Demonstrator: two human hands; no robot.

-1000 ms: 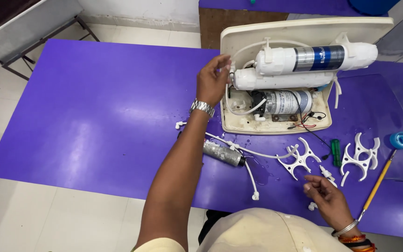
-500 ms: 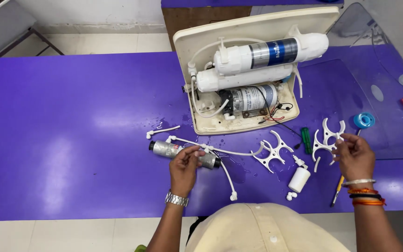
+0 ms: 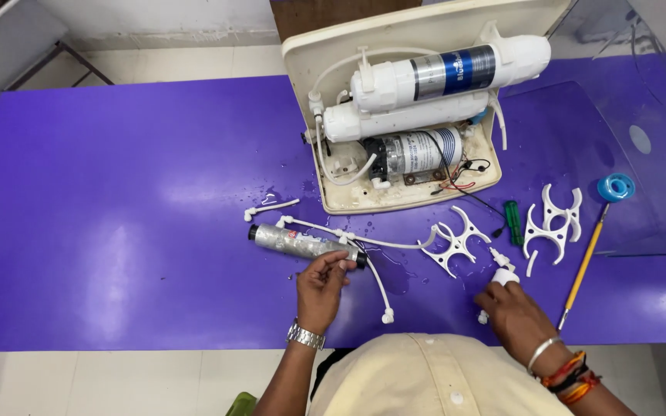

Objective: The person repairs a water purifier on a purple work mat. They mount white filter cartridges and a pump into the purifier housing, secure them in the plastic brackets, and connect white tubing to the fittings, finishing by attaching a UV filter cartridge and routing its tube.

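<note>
Left hand (image 3: 322, 283) pinches the end of a silvery foil-wrapped cylinder (image 3: 302, 242) lying on the purple table (image 3: 117, 208); right hand (image 3: 512, 308) is curled round a small white plastic fitting (image 3: 505, 274), near a white double clip (image 3: 456, 240).

A repair workshop: opened water purifier (image 3: 410, 115), screwdriver (image 3: 583, 266), purple table (image 3: 117, 192).

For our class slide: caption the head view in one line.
Left hand grips a silver cartridge; right hand holds a white fitting beside an open water filter.
</note>
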